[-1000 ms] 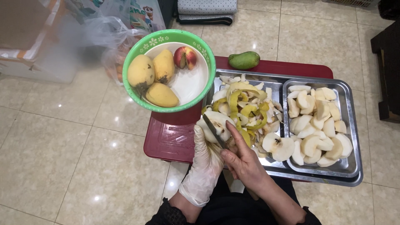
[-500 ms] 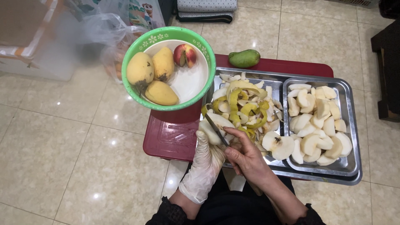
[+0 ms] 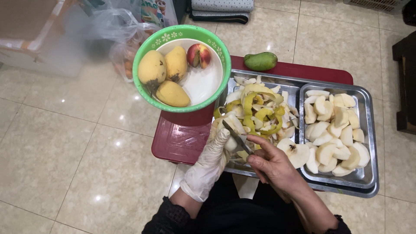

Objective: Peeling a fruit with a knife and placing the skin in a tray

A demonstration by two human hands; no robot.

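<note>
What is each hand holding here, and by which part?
The gloved left hand cups a pale peeled fruit piece from beneath. The bare right hand grips a small dark-bladed knife by its handle, which the hand hides.

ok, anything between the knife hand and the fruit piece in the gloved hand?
Nothing visible. The right hand has the knife blade against the fruit piece held by the gloved left hand, over the peel compartment of the steel tray.
</note>
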